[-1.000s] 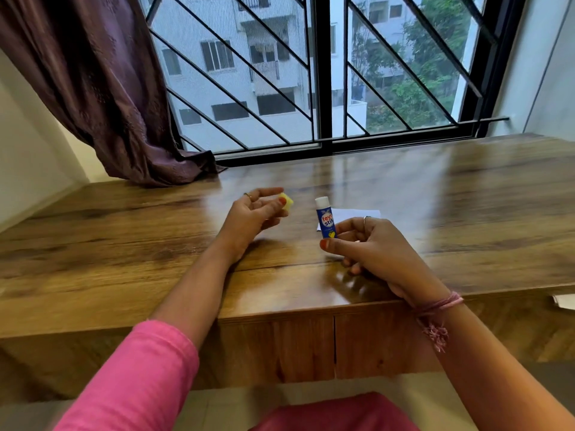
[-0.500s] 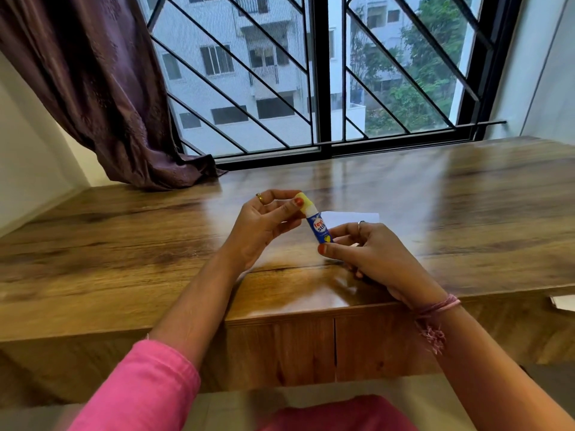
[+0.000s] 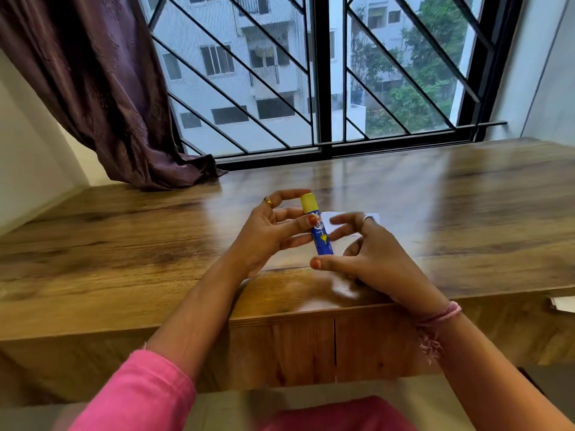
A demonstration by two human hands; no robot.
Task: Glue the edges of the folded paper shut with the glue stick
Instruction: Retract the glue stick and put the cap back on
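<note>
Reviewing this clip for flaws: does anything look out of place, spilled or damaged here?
Nothing stands out. The capped glue stick is held upright in the left hand; the right hand is blurred beside it. The folded paper lies flat on the wooden desk.

Home room, wooden desk (image 3: 124,244) at a grilled window (image 3: 323,73), purple curtain (image 3: 93,88), apartment blocks outside

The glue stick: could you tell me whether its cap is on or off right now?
On. The yellow cap sits on top of the blue glue stick, which the left hand grips, nearly upright.
</note>
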